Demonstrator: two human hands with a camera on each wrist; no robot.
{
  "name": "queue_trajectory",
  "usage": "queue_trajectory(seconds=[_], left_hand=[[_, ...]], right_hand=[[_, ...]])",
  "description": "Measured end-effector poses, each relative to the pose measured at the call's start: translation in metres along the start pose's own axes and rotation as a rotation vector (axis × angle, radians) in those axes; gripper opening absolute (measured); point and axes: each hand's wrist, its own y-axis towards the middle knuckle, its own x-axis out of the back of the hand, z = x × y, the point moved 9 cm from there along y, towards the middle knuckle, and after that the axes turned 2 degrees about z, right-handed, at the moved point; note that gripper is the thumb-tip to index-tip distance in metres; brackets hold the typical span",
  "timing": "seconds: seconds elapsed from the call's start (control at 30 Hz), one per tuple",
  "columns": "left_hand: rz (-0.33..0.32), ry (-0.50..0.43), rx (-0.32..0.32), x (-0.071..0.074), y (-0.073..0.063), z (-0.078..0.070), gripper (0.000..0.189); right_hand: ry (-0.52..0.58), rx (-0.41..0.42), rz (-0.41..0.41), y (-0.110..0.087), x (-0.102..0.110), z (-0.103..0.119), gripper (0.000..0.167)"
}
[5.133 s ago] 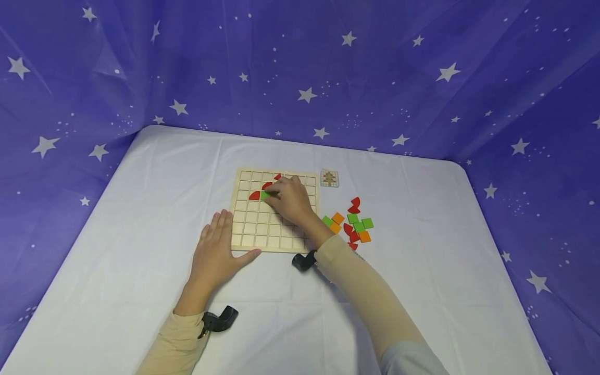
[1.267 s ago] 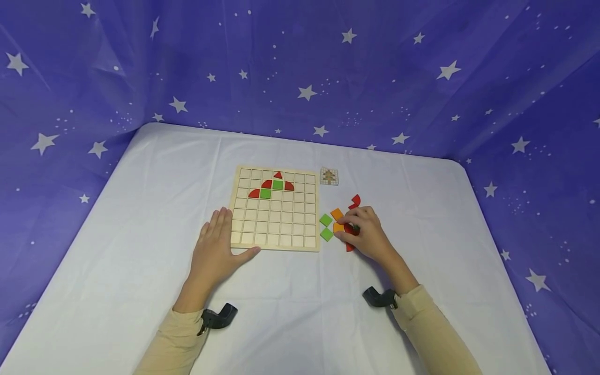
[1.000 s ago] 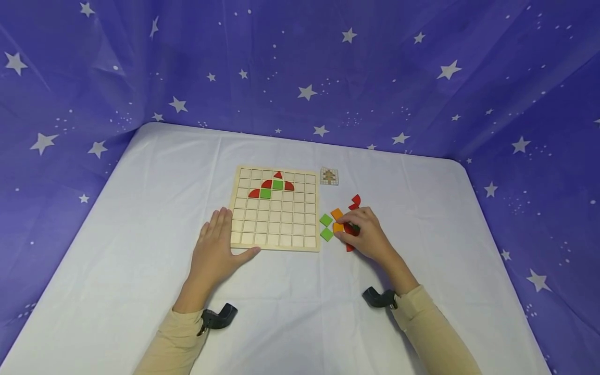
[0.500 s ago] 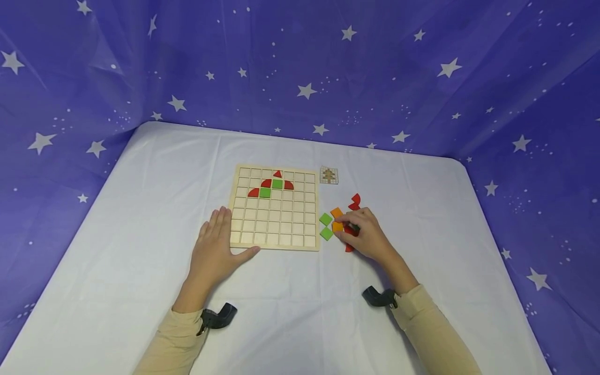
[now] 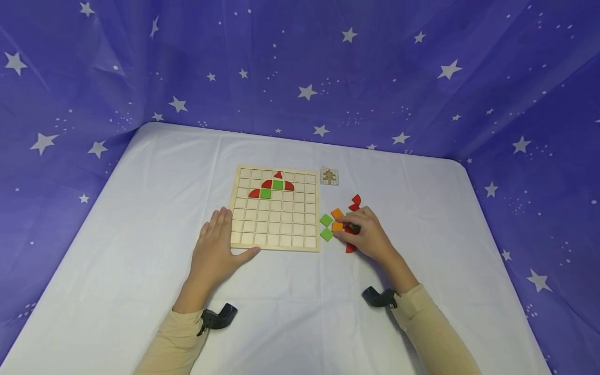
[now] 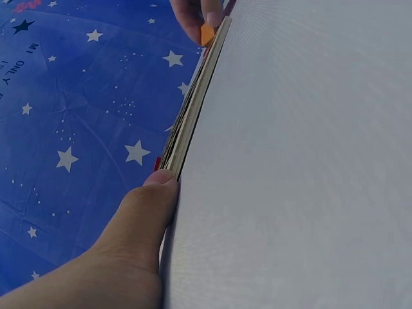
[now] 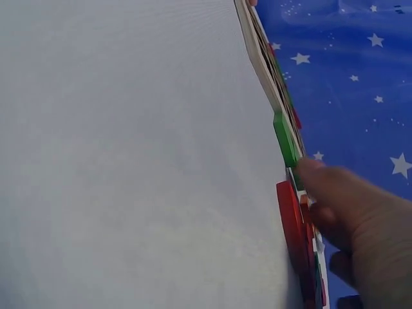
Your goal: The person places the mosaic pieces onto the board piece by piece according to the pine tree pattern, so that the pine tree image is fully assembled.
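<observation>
Head view: rests the left hand (image 5: 213, 247) against the near left corner of the board (image 5: 262, 225), with fingers straight and close together, thumb spread. Pinches an orange square (image 5: 337, 227) right of the board with the right hand (image 5: 367, 234), beside green squares (image 5: 326, 220) and red pieces (image 5: 350, 249). Left wrist view: touches the board's edge with thumb. Right wrist view: blurs right fingers near the red pieces; cannot tell the pinch here.

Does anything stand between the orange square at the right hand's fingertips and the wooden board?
Yes: two green squares lie on the white cloth, between the orange square and the wooden board.
</observation>
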Motion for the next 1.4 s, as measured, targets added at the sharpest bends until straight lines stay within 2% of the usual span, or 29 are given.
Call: queue_trajectory(seconds=[0.2,0.33,0.57,0.73,0.93,1.17,1.4], left_hand=[[-0.002,-0.002,-0.003,0.000,0.000,-0.001,0.121],[0.001,-0.007,-0.001,0.000,0.000,-0.001,0.121],[0.001,-0.010,-0.004,0.000,-0.001,-0.001,0.121],[-0.003,-0.008,-0.002,0.001,-0.001,-0.001,0.121],[-0.002,-0.011,0.004,-0.001,0.000,0.001,0.122],[0.017,-0.011,0.011,-0.003,0.000,0.000,0.122],[0.020,-0.006,0.008,-0.001,0.001,0.000,0.122]], right_hand=[[0.018,0.113,-0.100,0.010,0.011,0.021,0.030],[0.029,0.158,-0.093,0.024,0.008,0.034,0.029],[0.003,0.143,-0.009,0.050,-0.012,0.050,0.032],[-0.062,0.128,-0.006,0.068,-0.027,0.067,0.033],[-0.090,0.110,0.028,0.084,-0.048,0.086,0.033],[-0.119,0.072,0.072,0.099,-0.062,0.094,0.035],[-0.212,0.104,0.107,0.112,-0.075,0.100,0.037]])
